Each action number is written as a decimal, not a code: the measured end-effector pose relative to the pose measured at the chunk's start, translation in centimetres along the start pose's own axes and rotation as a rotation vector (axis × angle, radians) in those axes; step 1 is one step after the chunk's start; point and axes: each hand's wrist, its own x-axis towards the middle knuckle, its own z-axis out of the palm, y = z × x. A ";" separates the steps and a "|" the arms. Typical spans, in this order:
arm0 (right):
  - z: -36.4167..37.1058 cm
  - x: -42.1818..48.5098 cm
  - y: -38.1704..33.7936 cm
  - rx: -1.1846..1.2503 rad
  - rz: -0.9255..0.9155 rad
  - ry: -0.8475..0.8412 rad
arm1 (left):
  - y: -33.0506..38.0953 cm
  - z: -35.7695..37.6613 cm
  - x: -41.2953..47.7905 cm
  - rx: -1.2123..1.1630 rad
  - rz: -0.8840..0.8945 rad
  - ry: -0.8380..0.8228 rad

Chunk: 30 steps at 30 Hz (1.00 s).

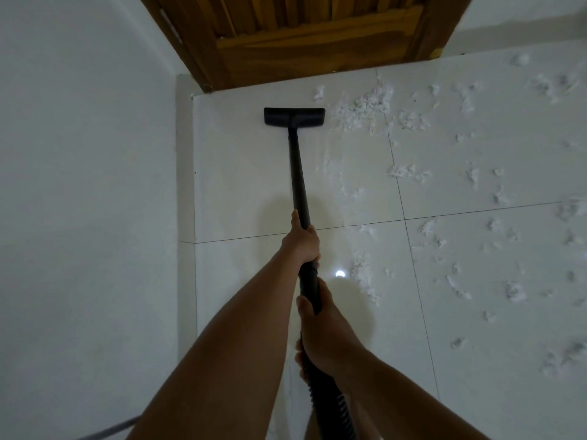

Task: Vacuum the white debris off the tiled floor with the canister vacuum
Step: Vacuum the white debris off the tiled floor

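Head view, nearest first: a ribbed, black, flexible hose [336, 404] rises from the bottom edge between two bare forearms. The right hand [320, 338] grips it where the ribs give way to a smooth handle, with the fingers curled round the underside and the thumb laid on top. Just beyond, the left hand [301, 242] holds the wand [298, 173], its fingers wrapped tightly together round the tube and its thumb stretched along the tube's left side.

The wand is a straight, matte black, round tube. Its long axis runs almost directly away from the person, leaning slightly left, and slopes down to the floor. At its far end is the floor head [294, 116], a flat, wide black rectangle set crosswise to the wand and resting on the tiled floor [241, 185] close to the door's threshold.

The tiles are large, glossy and pale, with thin dark grout lines and one small bright reflection. The white debris [365, 109] looks like fluffy, torn shreds. It is thickest just right of the floor head and scattered over the whole right side, while the strip under the wand looks mostly bare.

A grey cable [108, 431] crosses the lower left corner. A plain white wall [79, 154] closes off the left side. Ahead stands a brown slatted wooden door [311, 42] in its frame, which blocks the way forward.
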 end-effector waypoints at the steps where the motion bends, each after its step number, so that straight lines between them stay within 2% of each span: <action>1: -0.1 0.2 -0.4 0.004 0.001 -0.002 | 0.2 -0.1 0.4 0.003 0.007 0.000; 17: 0.2 3.7 -5.6 0.055 -0.013 -0.022 | 3.9 -2.4 5.6 0.021 0.035 -0.007; 25: 0.1 5.5 -7.1 -0.009 -0.018 -0.005 | 5.3 -3.3 7.0 0.063 0.044 0.002; 30: 0.0 4.7 -7.4 0.034 -0.007 -0.024 | 5.1 -3.5 6.5 0.066 0.043 0.010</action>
